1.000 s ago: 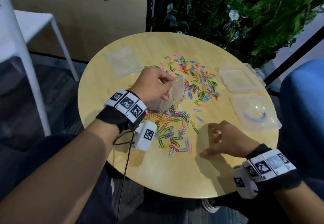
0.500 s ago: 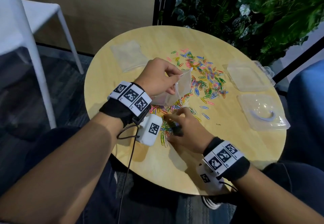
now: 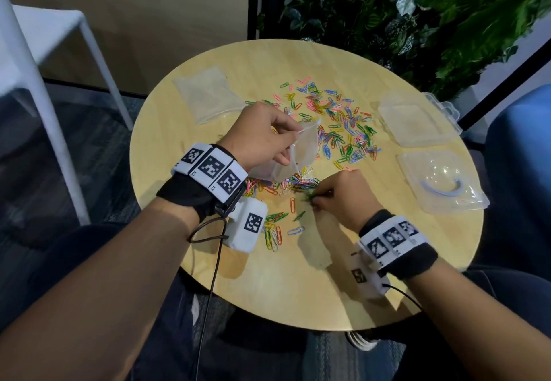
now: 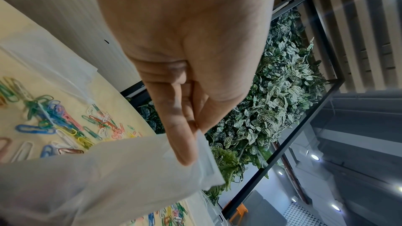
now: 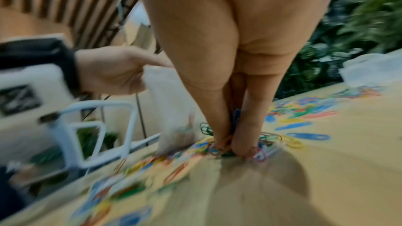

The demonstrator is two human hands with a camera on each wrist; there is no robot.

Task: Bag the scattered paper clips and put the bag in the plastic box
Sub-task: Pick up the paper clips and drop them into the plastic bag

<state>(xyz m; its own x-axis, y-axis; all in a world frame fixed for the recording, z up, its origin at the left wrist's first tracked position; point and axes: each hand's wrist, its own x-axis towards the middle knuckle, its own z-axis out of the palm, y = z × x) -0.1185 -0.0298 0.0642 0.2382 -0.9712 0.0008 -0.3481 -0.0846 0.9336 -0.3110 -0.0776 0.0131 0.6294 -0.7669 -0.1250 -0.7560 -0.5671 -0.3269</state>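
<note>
Coloured paper clips (image 3: 343, 130) lie scattered over the round wooden table (image 3: 298, 285), with a denser heap (image 3: 298, 182) near the middle. My left hand (image 3: 262, 139) pinches the rim of a small clear plastic bag (image 3: 295, 154) and holds it above the heap; the pinch shows in the left wrist view (image 4: 195, 126) on the bag (image 4: 130, 178). My right hand (image 3: 340, 195) is down on the table, its fingers (image 5: 241, 137) bunched round a small cluster of clips (image 5: 219, 147). The open clear plastic box (image 3: 417, 121) sits at the right.
A second clear bag (image 3: 208, 94) lies flat at the far left of the table. The box lid (image 3: 441, 183) with a bluish curved piece lies right of my right hand. A white chair (image 3: 44, 52) stands left, a plant wall (image 3: 417, 7) behind.
My right hand came in from the table's right side to the clip heap and closed its fingers on some clips. The left hand kept holding the bag above the heap.
</note>
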